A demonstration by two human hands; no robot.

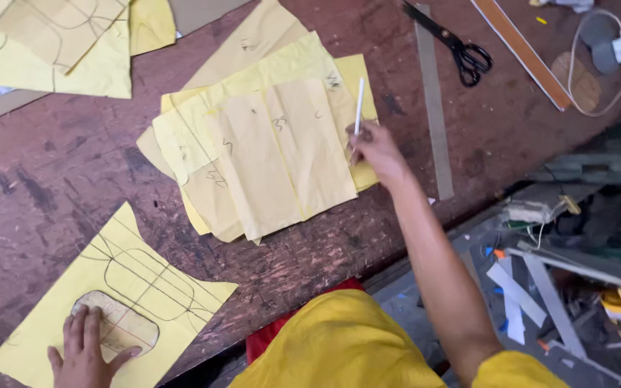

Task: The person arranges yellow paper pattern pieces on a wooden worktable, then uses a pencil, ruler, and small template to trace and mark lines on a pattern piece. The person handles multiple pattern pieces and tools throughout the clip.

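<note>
A: The yellow paper pattern [73, 316] lay at the lower left of the frame, on the worn reddish table [59, 179]; what was on it?

B: Pencilled outlines and a beige oval piece [120, 323]; the left hand [84, 352] lay flat with fingers spread, pressing that oval piece against the sheet.

A: And the other hand?

B: The right hand [376, 152] was stretched to the middle of the frame; its fingers were closed around a white pen [358, 108], held upright over the right edge of the fanned stack of yellow and tan paper pieces [267, 151].

A: Anything else nearby?

B: A long grey ruler [434, 108] lay just right of that stack; black scissors [454, 44] sat at the upper right; more yellow sheets [52, 50] filled the upper left.
</note>
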